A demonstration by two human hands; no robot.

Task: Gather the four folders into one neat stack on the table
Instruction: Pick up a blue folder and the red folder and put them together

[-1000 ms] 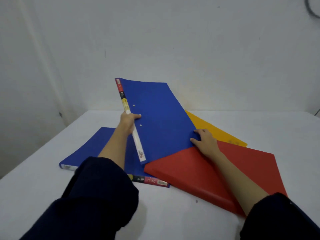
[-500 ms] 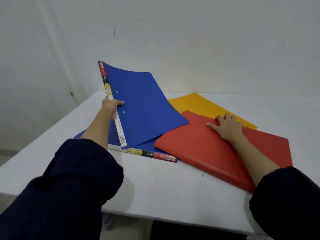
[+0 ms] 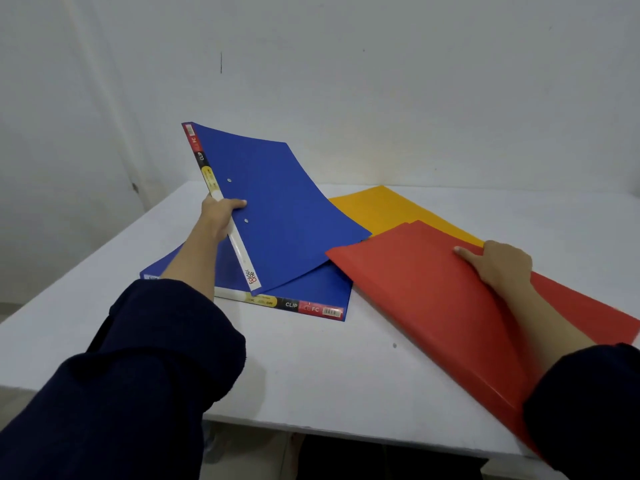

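Note:
My left hand [image 3: 220, 213] grips the spine of a blue folder [image 3: 277, 209], held tilted up off the table, its lower corner over a second blue folder [image 3: 311, 289] that lies flat. A red folder [image 3: 415, 299] lies to the right, its near corner hanging past the table's front edge. My right hand [image 3: 502, 265] is closed on the red folder's top cover, which is lifted. A yellow folder [image 3: 384, 209] lies flat behind, partly under the red one.
The white table [image 3: 311, 375] stands against a white wall, its front edge close to me. Dark sleeves cover both forearms. A small dark speck [image 3: 394, 345] sits on the tabletop in front of the red folder.
My right hand slid right across the red folder and now lifts its cover. The left hand still holds the blue folder raised; the view has shifted.

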